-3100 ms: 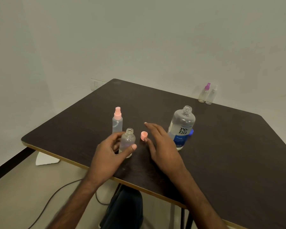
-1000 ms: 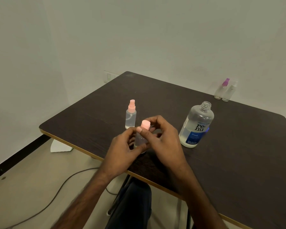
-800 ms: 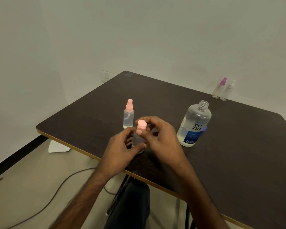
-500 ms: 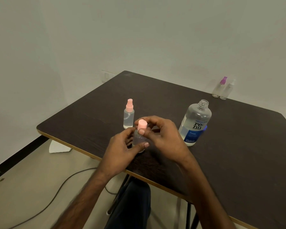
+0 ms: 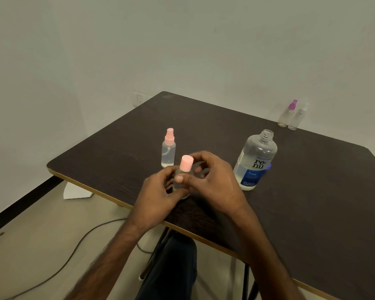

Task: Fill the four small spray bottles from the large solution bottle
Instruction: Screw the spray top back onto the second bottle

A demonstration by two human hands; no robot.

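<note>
In the head view, at the centre of the frame, the left hand (image 5: 158, 191) is curled round the body of a small clear plastic spray bottle with a pink cap (image 5: 185, 163) and holds it upright, its base at the table near the front edge. The right hand (image 5: 214, 182) grips the same bottle from the other side: the thumb lies on it just under the pink cap and the fingers are bent behind the cap.

Just behind, to the upper left of the hands, a second small clear spray bottle with a pink sprayer (image 5: 168, 150) stands upright. To the right of the hands stands the large clear solution bottle with a blue label (image 5: 256, 161), its threaded mouth uncovered. At the upper right, on the far edge of the dark wooden table (image 5: 312, 202), a small bottle with a purple top (image 5: 287, 114) and a small bottle with a white top (image 5: 297, 118) stand side by side.

At the lower left a grey cable (image 5: 74, 250) lies on the floor.
</note>
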